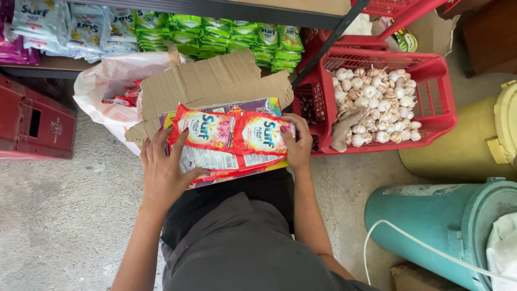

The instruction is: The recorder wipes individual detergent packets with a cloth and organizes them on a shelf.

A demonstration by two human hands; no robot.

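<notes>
Down on the grey concrete floor (59, 215), a person sits facing a low shelf (48, 64) stacked with green and pale blue sachet packs. To their right stand a teal bin (436, 226) and a yellow tub (463, 145), with a red plastic crate (436, 118) full of garlic bulbs (377, 102) just beyond. A torn cardboard flap (210, 83) lies tilted over a white plastic bag (105, 86) straight ahead. Between both hands, above the lap, rests a stack of red detergent sachets (231, 140) on a flat purple box. The left hand (167, 172) grips the stack's left end, thumb across the front and fingers curled over the top edge. The right hand (298, 144) clasps the right end, fingers wrapped around the edge.
</notes>
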